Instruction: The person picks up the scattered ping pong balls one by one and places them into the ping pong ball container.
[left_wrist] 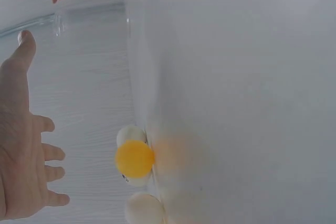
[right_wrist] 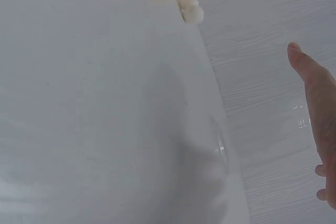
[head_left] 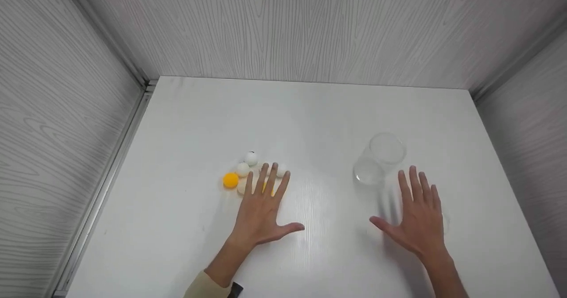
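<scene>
My left hand (head_left: 261, 216) is held flat over the table with its fingers spread and thumb out, holding nothing. Under and beyond its fingertips lies a cluster of small balls like ping-pong balls: an orange ball (head_left: 230, 180), a white ball (head_left: 251, 158) and several others, partly hidden by the fingers. At the right, my right hand (head_left: 421, 222) is also spread and holds nothing. Just beyond its fingers is a clear, round cup-like vessel (head_left: 370, 172). A curved edge of another clear thing (head_left: 445, 223) peeks out beside the right hand, which hides most of it.
The white table (head_left: 310, 121) is bounded by a pale wood-grain panel (head_left: 283, 32) at the back and similar panels at the left (head_left: 57, 125) and right (head_left: 531, 112). A metal rail (head_left: 104, 191) runs along the left side of the table.
</scene>
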The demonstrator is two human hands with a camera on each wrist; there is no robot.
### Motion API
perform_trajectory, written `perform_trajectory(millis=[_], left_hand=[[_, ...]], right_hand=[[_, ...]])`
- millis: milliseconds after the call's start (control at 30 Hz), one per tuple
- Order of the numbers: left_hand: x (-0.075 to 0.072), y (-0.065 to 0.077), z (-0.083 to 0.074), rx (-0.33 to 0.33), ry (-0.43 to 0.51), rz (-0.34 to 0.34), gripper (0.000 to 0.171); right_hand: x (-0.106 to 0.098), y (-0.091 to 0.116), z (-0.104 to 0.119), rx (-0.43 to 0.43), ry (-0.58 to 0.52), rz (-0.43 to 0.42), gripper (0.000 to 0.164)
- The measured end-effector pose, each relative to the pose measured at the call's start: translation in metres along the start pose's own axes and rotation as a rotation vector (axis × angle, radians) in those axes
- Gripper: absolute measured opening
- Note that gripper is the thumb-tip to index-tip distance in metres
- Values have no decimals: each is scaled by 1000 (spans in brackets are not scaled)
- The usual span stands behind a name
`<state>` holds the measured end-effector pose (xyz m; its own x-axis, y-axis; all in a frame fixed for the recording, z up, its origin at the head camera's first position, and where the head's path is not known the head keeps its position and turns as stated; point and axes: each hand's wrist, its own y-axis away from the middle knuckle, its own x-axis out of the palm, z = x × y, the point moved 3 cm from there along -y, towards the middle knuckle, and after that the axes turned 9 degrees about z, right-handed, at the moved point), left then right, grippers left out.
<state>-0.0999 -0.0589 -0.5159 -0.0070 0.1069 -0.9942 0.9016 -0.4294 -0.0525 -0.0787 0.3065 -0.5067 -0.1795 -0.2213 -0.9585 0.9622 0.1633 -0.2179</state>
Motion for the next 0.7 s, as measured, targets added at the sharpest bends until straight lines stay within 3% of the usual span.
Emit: perform_trajectory(millis=[267,500,700], left_hand=[[3,-22,-17,59,-53,-4,116],[4,-43,-38,126,-64,73,114],[7,-64,-51,169,-64,90,112]], right_hand=[[2,-5,-8,19,-31,-23,128],[7,-12,-15,28,-14,-14,126],[12,-18,-23,42,-5,7,123]])
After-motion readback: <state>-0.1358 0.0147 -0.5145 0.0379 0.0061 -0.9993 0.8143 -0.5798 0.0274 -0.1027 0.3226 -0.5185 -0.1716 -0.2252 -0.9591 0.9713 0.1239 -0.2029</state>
